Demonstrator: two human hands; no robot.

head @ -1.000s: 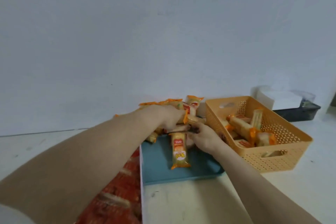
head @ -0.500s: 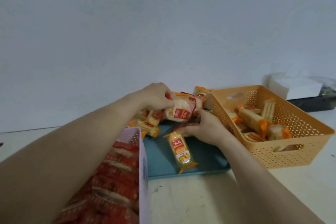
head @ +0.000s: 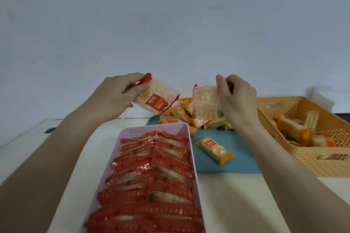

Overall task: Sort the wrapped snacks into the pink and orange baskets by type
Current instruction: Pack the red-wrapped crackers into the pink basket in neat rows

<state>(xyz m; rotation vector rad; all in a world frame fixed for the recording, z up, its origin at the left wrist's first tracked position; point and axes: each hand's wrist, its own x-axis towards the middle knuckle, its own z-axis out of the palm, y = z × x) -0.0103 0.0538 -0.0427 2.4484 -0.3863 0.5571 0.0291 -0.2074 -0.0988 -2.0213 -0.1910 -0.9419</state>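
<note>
The red snack (head: 157, 98) is held in the air, tilted, above the far end of the pink basket (head: 144, 131). The left hand (head: 115, 98) pinches its far-left end between thumb and fingers. A second snack (head: 206, 104) is held up to the right, apart from the first; the right hand (head: 236, 100) grips its right edge with curled fingers. Below both, a pile (head: 181, 115) lies at the far end of the tray (head: 242, 162). A lone snack (head: 215, 150) lies nearer on the tray. The pink basket holds rows of red packs (head: 151, 166). The orange basket (head: 322, 164), right of the tray, holds orange packs (head: 295, 128).
</note>
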